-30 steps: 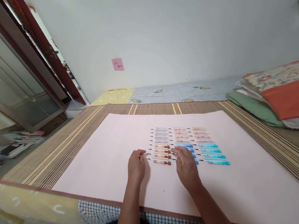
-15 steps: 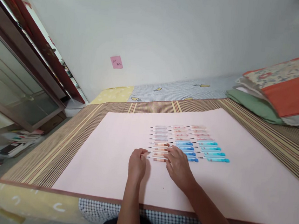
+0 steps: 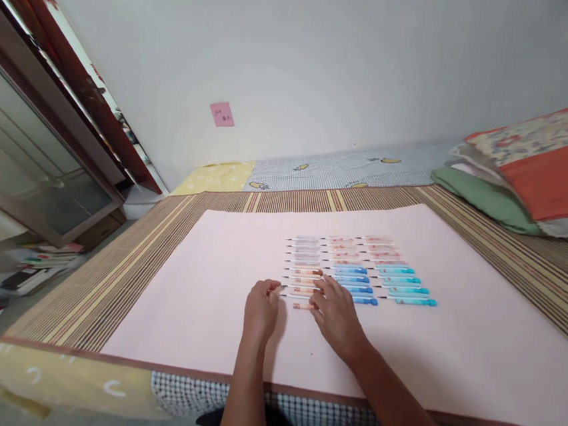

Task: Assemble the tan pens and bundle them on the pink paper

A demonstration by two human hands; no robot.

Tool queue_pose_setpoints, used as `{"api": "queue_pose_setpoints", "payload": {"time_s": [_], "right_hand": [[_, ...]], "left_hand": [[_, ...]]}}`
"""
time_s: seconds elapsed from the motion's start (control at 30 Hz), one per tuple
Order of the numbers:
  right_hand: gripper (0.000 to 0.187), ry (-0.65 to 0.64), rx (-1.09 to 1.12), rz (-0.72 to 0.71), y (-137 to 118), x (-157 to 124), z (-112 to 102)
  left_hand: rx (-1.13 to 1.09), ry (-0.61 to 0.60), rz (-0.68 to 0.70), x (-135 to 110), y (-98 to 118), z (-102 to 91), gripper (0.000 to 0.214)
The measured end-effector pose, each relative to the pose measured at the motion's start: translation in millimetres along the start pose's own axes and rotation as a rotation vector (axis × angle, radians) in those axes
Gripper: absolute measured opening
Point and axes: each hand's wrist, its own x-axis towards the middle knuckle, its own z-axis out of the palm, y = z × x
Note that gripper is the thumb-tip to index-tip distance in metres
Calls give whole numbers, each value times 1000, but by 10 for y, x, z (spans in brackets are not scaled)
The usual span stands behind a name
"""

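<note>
Slim pens with white shafts and dark tips pointing left lie in close columns. My left hand (image 3: 261, 308) is pinched at the dark tip of the front pen (image 3: 297, 296) in the left column. My right hand (image 3: 337, 315) has its fingers closed at the right end of an orange-and-cream pen barrel (image 3: 301, 306), which lies just in front of that white shaft. Those fingers hide part of the front rows. Behind are grey pens (image 3: 304, 250); blue pens (image 3: 367, 290), turquoise pens (image 3: 410, 290) and pinkish pens (image 3: 378, 249) lie farther right.
The pens lie on a pale pink sheet (image 3: 197, 285) over a striped mat (image 3: 107, 276). Folded bedding (image 3: 560, 166) is piled at the back right. A pink note (image 3: 222, 114) is on the wall behind. Books and papers (image 3: 38, 266) sit low at the left.
The orange-and-cream barrel has shifted slightly toward me, with a wider gap from the white shaft. My right fingers have moved a little left; my left hand is nearly still.
</note>
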Motion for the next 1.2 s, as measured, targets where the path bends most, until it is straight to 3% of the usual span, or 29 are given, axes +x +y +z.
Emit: {"api": "queue_pose_setpoints", "payload": {"time_s": [0.23, 0.4, 0.5, 0.97, 1.2], "right_hand": [[11, -73, 33, -60, -23, -30, -159], [15, -19, 66, -36, 37, -12, -245], [24, -3, 35, 28, 84, 36, -237], [20, -118, -45, 73, 105, 153, -151], [21, -224, -34, 110, 69, 187, -194]], "left_hand": [[45, 6, -4, -6, -10, -3, 22], [76, -3, 21, 4, -15, -4, 21], [96, 11, 10, -1, -4, -2, 23], [116, 36, 33, 8, 39, -20, 15], [139, -41, -11, -12, 69, -34, 18]]}}
